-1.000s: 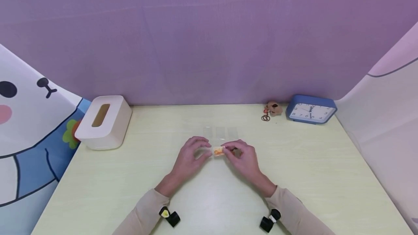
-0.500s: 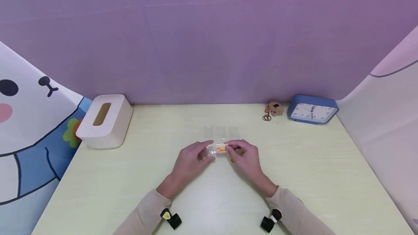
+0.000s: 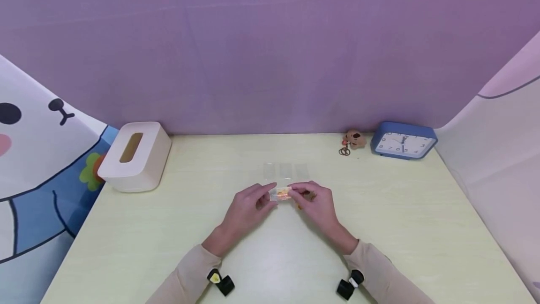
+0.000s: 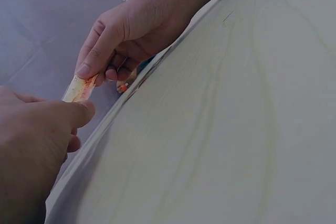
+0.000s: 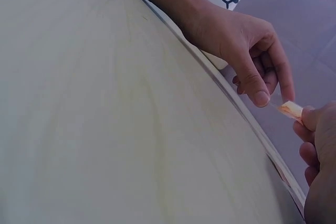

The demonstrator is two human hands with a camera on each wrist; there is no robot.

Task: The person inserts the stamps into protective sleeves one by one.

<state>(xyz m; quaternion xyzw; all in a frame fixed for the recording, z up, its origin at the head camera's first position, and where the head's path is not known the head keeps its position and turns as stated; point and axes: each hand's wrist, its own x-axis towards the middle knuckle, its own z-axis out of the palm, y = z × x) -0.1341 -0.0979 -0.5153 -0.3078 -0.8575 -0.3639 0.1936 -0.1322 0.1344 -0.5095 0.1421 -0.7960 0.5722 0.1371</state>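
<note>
A small card printed in orange and white is pinched at its right end by my right hand. My left hand holds the clear plastic sleeve by its edges, index finger along the far side and thumb at the near side. The card's left part overlaps the sleeve. In the left wrist view the card spans between the two hands' fingertips. The right wrist view shows the card between the right thumb and finger. A small orange thing peeks out below the right hand, mostly hidden.
Three clear flat pieces lie in a row just beyond the hands. A white tissue box stands at the left. At the back right are a brown animal keychain and a blue clock.
My left fingers have come to the sleeve and spread along its edges. The card first shifted right with the right hand, then moved left against the sleeve, so less bare sleeve shows.
</note>
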